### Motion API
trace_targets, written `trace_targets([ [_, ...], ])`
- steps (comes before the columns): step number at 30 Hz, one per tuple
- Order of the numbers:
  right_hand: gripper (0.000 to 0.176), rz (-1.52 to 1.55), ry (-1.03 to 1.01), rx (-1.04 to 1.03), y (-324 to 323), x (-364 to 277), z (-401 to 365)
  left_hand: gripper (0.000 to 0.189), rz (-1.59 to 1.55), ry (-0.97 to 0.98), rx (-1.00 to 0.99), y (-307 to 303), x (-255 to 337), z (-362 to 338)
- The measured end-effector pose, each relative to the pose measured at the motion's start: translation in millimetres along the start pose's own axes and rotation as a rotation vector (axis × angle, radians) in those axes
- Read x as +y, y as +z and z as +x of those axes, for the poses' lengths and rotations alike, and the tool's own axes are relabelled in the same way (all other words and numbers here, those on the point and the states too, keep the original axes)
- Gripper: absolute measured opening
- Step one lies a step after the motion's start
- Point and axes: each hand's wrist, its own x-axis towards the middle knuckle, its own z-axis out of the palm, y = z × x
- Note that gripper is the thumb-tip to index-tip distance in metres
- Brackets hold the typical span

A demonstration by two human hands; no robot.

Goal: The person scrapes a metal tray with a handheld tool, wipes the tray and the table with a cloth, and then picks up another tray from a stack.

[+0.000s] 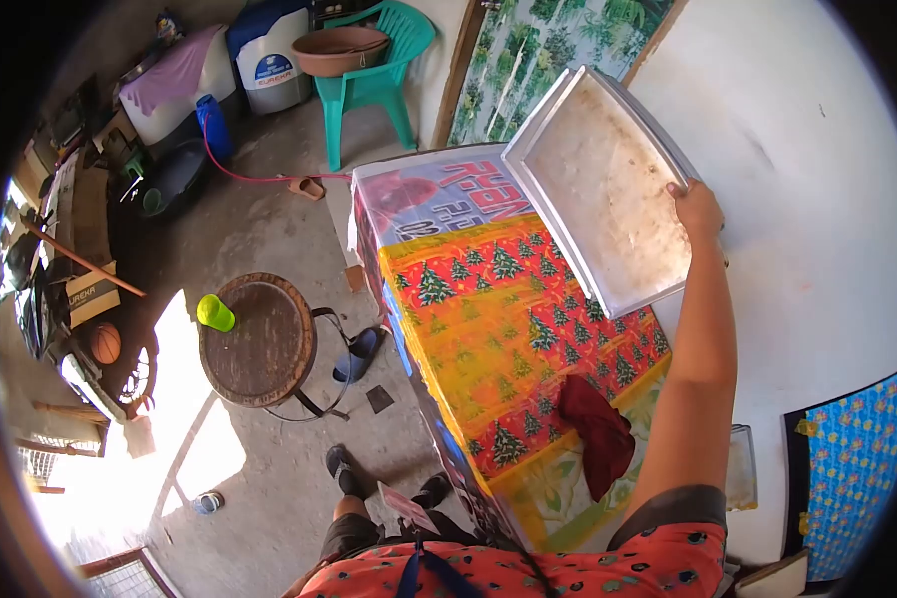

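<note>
My right hand is closed on the right edge of a shallow rectangular panel with a raised grey rim, which looks like a lid. Its whitish inner face has brown stains and is turned toward me. The panel is tilted up above a large box-shaped chest covered with Christmas-tree paper, yellow tape and a printed tarp. A dark red cloth lies crumpled on the chest, nearer to me than the panel. My left hand is out of view.
A round wooden stool with a lime-green cup stands left of the chest. Farther back are a green plastic chair holding a brown basin, and a pink hose. A white wall borders the right side.
</note>
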Motion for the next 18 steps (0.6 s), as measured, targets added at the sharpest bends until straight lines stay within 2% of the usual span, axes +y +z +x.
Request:
trace_targets([
  [4,0.048,-0.078,0.061,-0.042,13.6,-27.4,6.7,0.084,-0.068,0.082,0.024,-5.1,23.6,-0.3],
  [7,0.046,-0.229,0.031,0.021,43.0,-36.0,5.6,0.083,-0.115,0.101,0.016,-5.0,28.5,-3.7],
  [10,0.042,-0.245,-0.178,0.420,80.1,-18.9,5.1,0.081,-0.161,0.096,-0.013,-6.4,25.1,-9.5],
  [13,0.035,-0.276,-0.393,0.815,80.1,-28.2,-8.2,0.080,-0.224,0.081,-0.087,-6.4,14.5,-19.7],
  [16,0.025,0.343,-0.387,0.565,103.2,-62.5,-24.2,0.078,-0.327,0.083,-0.305,-4.7,4.0,-61.4],
  [18,0.018,0.513,-0.354,0.539,100.1,-129.4,-81.5,0.077,-0.527,0.102,-0.487,-17.6,1.7,-77.5],
])
